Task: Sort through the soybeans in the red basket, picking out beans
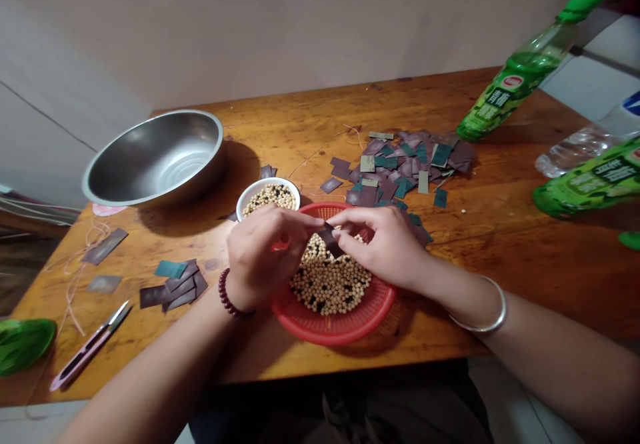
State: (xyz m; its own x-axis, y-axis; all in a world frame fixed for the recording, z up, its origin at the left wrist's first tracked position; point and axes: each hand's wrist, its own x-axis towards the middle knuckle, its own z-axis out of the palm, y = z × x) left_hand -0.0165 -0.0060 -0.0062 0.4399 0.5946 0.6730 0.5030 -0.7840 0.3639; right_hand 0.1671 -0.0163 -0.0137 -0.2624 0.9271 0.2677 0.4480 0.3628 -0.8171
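Observation:
Both of my hands meet above a red plastic basket (330,335) that holds many small cream beads (333,284) with some black ones among them. A small dark brown rectangular piece (331,243) is pinched between the fingertips of my right hand (385,244). My left hand (267,247) has its fingers closed at the piece's upper edge, touching it. A white bowl (240,209) with more cream and black beads stands just behind my left hand, partly hidden by it.
A steel basin (155,157) stands at the left back. Dark and green pieces (395,167) lie heaped behind the basket, with a smaller stack (180,285) at left. Pink-handled thread snips (90,347) lie front left. Green bottles (510,84) and a clear bottle (575,147) are at right.

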